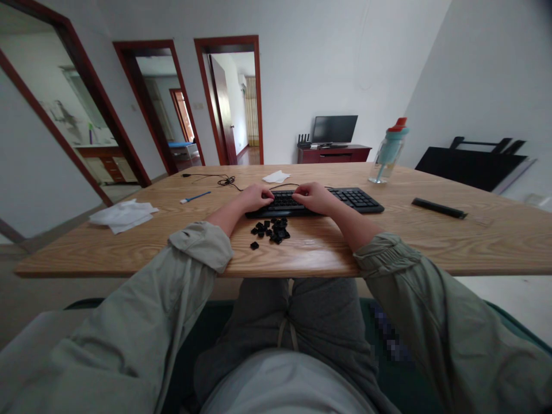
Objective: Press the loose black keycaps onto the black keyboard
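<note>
A black keyboard (pixel 353 199) lies on the wooden table (pixel 431 241) in front of me. My left hand (pixel 256 197) rests on its left end, fingers curled down onto the keys. My right hand (pixel 314 197) rests on the middle of the keyboard, fingers also bent onto the keys. A pile of several loose black keycaps (pixel 272 229) lies on the table just in front of the keyboard, between my forearms, with one keycap (pixel 254 245) apart toward me. Whether either hand pinches a keycap is hidden by the fingers.
White tissues (pixel 123 215) lie at the left, a blue pen (pixel 195 197) and a black cable (pixel 215 179) behind them. A folded tissue (pixel 276 176) sits behind the keyboard. A water bottle (pixel 389 150) stands at back right, a black bar (pixel 439 208) to the right.
</note>
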`<state>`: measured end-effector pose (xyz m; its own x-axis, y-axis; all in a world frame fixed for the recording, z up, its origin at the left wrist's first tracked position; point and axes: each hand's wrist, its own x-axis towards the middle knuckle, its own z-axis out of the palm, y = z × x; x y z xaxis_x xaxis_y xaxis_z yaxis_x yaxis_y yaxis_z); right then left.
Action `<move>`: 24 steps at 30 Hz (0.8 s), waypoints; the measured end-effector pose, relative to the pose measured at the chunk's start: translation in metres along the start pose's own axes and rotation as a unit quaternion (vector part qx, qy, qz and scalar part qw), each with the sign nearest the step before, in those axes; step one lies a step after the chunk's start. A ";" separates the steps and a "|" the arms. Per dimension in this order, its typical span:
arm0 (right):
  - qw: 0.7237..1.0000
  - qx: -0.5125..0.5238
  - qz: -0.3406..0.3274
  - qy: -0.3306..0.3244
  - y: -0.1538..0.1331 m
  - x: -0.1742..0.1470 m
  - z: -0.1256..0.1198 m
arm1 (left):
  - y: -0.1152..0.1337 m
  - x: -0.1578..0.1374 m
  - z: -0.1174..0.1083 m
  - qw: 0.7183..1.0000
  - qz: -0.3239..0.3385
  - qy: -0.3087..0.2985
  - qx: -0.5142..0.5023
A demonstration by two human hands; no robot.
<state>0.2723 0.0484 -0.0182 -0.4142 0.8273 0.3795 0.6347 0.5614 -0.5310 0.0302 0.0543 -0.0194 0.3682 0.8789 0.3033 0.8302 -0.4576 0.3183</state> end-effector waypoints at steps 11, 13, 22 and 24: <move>1.000 -0.003 -0.009 0.001 0.003 0.001 0.001 | -0.001 0.003 0.000 1.000 0.016 -0.004 0.012; 1.000 -0.003 -0.010 0.000 0.003 0.001 0.001 | 0.000 0.003 0.000 1.000 0.017 -0.002 0.013; 1.000 0.002 -0.012 -0.002 0.004 0.002 0.002 | 0.001 0.003 0.000 0.999 0.024 -0.011 0.043; 1.000 -0.003 -0.011 -0.002 0.004 0.002 0.002 | 0.001 0.003 0.000 0.998 0.023 -0.011 0.050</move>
<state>0.2731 0.0520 -0.0209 -0.4306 0.8145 0.3887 0.6292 0.5797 -0.5178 0.0324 0.0564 -0.0179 0.4148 0.8606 0.2954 0.8498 -0.4824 0.2124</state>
